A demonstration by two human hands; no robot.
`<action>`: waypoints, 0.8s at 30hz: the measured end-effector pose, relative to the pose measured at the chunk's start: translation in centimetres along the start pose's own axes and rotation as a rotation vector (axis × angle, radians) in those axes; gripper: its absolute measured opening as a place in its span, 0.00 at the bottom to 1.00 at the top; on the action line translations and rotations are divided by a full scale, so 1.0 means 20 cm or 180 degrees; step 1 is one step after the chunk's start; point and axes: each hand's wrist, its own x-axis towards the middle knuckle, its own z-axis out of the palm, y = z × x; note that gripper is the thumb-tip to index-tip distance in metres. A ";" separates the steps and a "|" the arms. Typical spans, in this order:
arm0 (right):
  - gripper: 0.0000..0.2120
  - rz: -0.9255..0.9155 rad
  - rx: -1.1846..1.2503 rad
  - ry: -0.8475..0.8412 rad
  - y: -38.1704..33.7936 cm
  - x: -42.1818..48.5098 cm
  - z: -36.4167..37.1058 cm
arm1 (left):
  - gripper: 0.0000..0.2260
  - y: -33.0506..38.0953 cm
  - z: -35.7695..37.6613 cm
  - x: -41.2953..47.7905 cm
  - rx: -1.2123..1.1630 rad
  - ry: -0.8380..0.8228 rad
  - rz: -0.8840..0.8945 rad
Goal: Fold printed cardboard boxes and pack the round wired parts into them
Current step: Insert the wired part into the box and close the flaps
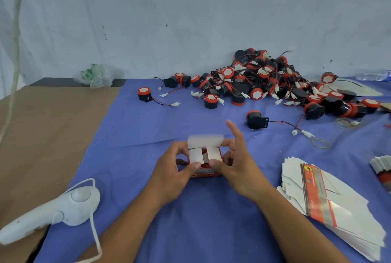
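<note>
One printed box [213,154] sits mid-worktop toward the near edge, side flaps down, lid flap up. Our left grip [173,169] clasps its left side, thumb on a flap. Our right grip [234,165] clasps its right side, forefinger raised. Round wired parts [264,81] lie heaped far right, flat boxes [338,210] stacked near right.

Beyond the box [204,163], a bare strip of blue-covered surface [169,119] lies open up to the pile of round parts [264,81] against the wall [169,19]. To the box's far right, a loose part [256,119] trails its wire [283,122] across the way. A stack of flat cardboard [330,203] blocks the near right, and a white controller [53,212] with its cord [94,231] lies to the near left.
</note>
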 end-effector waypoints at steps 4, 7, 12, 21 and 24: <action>0.26 -0.0135 -0.0561 -0.0169 0.00 -0.01 -0.02 | 0.23 0.01 -0.01 0.00 0.0054 -0.0118 0.0192; 0.17 -0.0086 -0.0913 -0.0532 -0.01 -0.02 -0.03 | 0.15 0.00 -0.01 0.00 0.0491 -0.0253 0.0380; 0.15 -0.0020 -0.0788 -0.0524 -0.02 -0.02 -0.03 | 0.25 0.00 -0.03 -0.01 0.0526 -0.0685 0.0058; 0.10 -0.0124 -0.0550 -0.0130 -0.04 -0.01 0.03 | 0.17 0.03 -0.02 -0.02 0.0450 -0.0224 0.0269; 0.13 -0.0310 -0.0684 -0.0203 -0.03 -0.03 0.05 | 0.16 0.02 -0.02 -0.02 0.0523 -0.0249 0.0268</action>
